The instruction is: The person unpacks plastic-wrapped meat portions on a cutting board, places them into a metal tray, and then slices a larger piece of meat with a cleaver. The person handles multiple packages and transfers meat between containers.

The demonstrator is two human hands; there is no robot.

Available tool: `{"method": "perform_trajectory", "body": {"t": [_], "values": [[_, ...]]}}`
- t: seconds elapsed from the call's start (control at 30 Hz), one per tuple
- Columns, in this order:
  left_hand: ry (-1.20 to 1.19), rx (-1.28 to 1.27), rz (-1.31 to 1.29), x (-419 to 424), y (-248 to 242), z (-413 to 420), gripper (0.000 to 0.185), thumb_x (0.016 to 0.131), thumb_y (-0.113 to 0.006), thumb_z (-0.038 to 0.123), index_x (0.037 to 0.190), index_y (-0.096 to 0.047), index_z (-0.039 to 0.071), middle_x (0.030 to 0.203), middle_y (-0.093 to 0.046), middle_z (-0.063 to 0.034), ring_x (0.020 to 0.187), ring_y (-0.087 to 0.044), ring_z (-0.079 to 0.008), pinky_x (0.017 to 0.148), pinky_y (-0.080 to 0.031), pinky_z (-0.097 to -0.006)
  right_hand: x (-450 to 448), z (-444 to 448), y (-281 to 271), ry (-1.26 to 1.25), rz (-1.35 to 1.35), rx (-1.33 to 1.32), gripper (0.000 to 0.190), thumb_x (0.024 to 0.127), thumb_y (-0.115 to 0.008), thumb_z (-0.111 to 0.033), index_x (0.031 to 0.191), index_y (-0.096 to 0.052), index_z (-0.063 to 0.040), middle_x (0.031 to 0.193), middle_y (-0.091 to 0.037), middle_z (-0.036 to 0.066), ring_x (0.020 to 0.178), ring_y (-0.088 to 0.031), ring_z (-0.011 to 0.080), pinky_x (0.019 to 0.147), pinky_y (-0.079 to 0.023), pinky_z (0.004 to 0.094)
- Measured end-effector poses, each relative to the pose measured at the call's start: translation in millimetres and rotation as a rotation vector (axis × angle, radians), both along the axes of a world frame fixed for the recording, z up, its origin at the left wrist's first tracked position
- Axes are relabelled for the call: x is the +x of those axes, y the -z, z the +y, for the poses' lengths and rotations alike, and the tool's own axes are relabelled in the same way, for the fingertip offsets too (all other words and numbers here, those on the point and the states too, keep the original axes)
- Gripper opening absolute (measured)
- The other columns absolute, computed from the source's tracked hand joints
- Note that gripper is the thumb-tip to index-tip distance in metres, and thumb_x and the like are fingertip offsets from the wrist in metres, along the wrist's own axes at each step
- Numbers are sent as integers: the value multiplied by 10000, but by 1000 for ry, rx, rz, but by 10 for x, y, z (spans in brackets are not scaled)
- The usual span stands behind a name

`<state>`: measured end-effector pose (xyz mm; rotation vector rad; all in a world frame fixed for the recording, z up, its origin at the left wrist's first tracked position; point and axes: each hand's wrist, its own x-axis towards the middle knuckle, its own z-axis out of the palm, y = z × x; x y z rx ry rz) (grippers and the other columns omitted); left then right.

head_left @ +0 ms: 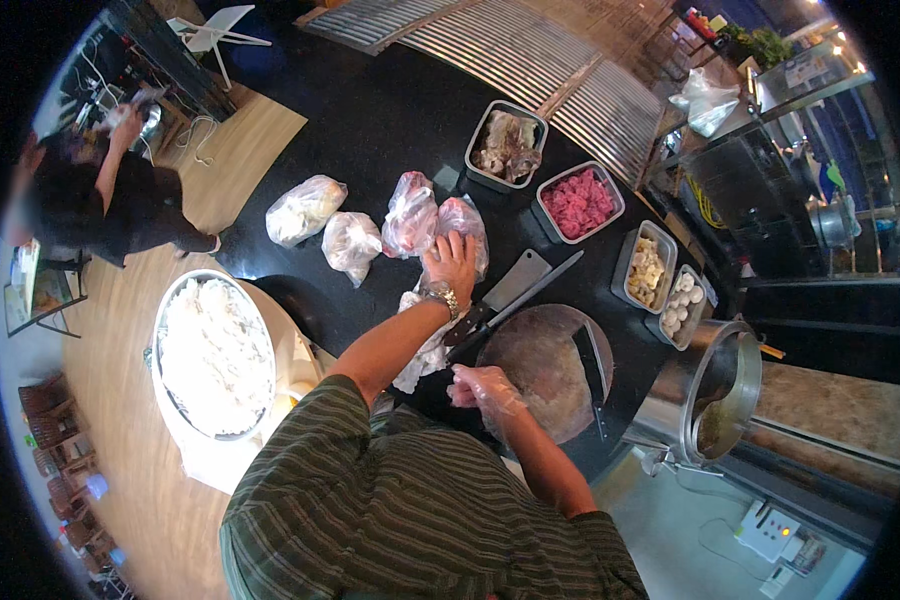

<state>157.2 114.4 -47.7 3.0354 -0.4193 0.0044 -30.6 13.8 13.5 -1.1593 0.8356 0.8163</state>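
Observation:
My left hand [450,262], with a metal-banded watch at the wrist, lies palm down on a knotted clear plastic bag [465,219] with reddish contents. Its palm side is hidden, so a grip on the bag cannot be made out. Beside it sit a second bag with reddish contents [408,214] and two bags with pale contents, one smaller [351,241] and one larger [305,208]. My right hand [487,388], in a clear thin glove, has curled fingers near the left edge of a round chopping board [540,375]. Nothing shows in it. A crumpled white cloth [422,360] lies between my arms.
A cleaver [517,279] and a long sharpening steel [544,289] lie beyond the board; a knife [592,367] rests on it. Containers hold cooked meat [506,146], red meat [579,202], pale pieces [645,271] and white balls [681,306]. A steel pot [720,394] stands right, a noodle-filled basin [214,356] left. Another person [112,187] stands far left.

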Motion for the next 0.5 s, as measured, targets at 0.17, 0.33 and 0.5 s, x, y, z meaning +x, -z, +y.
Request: {"method": "perform_trajectory", "body": {"t": [0.17,0.33,0.5], "values": [[28,30,-48,49,94,-5,906,668,-828,261,1464,-424,104,1458,-397,-242,1299,-430,-479,898,-425,-650,-248,-255,-250,226,-47,-50,275,908,-742,-262,893,-663,1,771,-659,97,638,-630,174,627,-571,352],[134,-125,157,138,-389,142,877,626,-848,344,1376,-461,103,1344,-456,-228,1211,-500,-478,823,-503,-613,-501,-615,-1,380,-124,58,242,900,-733,-229,817,-650,-18,739,-650,90,644,-621,187,590,-503,330],[-48,-477,337,416,-535,251,835,623,-814,370,1315,-466,59,1260,-514,-254,1128,-585,-453,900,-543,-511,-455,-546,-135,467,-110,-15,215,919,-726,-223,847,-640,-40,784,-636,71,662,-594,167,613,-511,306]]}}
